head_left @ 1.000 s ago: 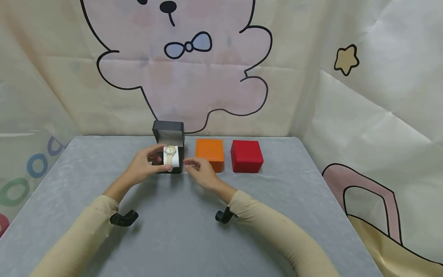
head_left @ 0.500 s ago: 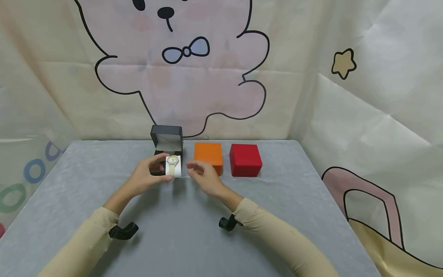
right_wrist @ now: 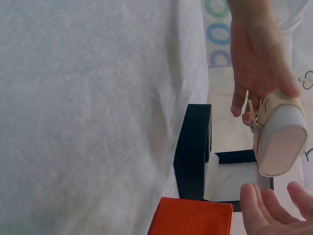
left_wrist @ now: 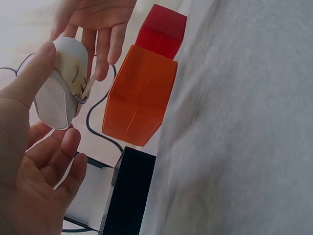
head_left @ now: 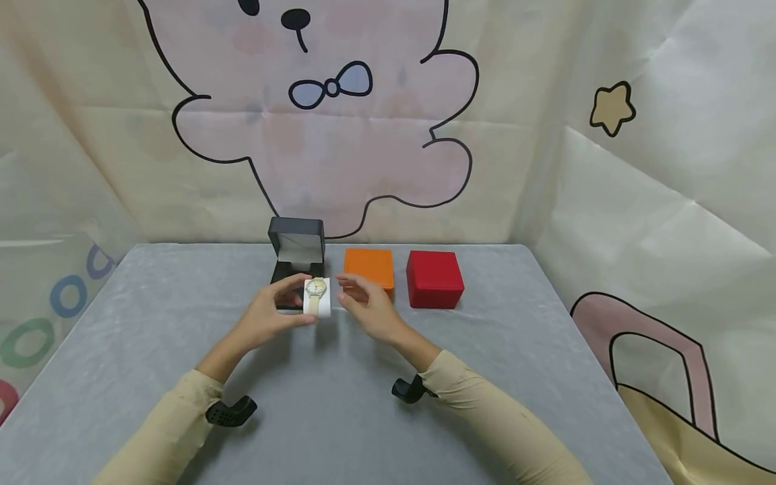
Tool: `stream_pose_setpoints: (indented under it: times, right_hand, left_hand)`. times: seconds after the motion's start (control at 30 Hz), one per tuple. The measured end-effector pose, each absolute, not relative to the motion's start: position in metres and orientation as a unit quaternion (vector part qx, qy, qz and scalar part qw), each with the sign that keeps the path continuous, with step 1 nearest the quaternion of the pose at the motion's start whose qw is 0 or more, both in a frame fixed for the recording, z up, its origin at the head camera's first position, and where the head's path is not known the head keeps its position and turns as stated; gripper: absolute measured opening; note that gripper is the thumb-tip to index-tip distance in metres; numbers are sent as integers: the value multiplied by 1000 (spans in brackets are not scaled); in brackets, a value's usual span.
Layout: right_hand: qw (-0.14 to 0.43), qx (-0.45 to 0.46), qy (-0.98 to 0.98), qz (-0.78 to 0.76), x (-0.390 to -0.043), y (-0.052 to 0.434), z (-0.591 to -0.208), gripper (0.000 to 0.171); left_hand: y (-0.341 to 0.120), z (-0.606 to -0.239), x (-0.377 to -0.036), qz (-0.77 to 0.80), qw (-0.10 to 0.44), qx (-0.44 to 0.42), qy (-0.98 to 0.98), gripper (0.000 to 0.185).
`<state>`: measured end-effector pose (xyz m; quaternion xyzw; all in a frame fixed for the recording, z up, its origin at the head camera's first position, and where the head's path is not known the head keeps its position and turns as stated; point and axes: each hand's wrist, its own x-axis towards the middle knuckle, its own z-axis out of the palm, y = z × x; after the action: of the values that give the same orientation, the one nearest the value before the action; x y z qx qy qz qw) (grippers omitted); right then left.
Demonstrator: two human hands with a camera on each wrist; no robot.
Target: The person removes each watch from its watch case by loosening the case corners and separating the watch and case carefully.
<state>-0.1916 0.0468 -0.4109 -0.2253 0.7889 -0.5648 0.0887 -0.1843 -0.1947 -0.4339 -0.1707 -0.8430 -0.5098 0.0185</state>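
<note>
Left hand point(head_left: 271, 316) pinching a white cushion wrapped with a cream-strapped watch point(head_left: 316, 297), lifted above the grey table point(head_left: 151, 323) just in front of the open black hinged box point(head_left: 295, 250). Dial facing up and toward the head camera, strap running near to far. Right hand point(head_left: 366, 308) just beside, fingers relaxed, holding nothing. Further right, a closed orange box point(head_left: 370, 266), then a closed red box point(head_left: 434, 277).

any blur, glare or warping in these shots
Head view: even soft light, sharp, wide-angle bend at the edges, faint shadows under the arms. Left wrist view: backdrop blown out white, left hand close and soft, orange box crisp. Right wrist view: watch cushion clear, right hand cropped, cloth slightly washed out.
</note>
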Motion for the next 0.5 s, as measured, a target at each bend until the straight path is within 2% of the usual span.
stream_pose_setpoints:
  times: [0.13,0.33,0.5]
  right_hand:
    - [116,-246,787,-554,-191,50,-411,54]
    - [142,-290,778,-539,-191,51,-414,83]
    - [138,-296,781,-533,-190,48,-419,87]
  left_hand:
    - [-193,-434,-183,-506,19,-177,-844,71]
    - [-191,-433,-181,-506,15,-194,-840,73]
    - [-188,-437,-178,-513,11,-195,-836,72]
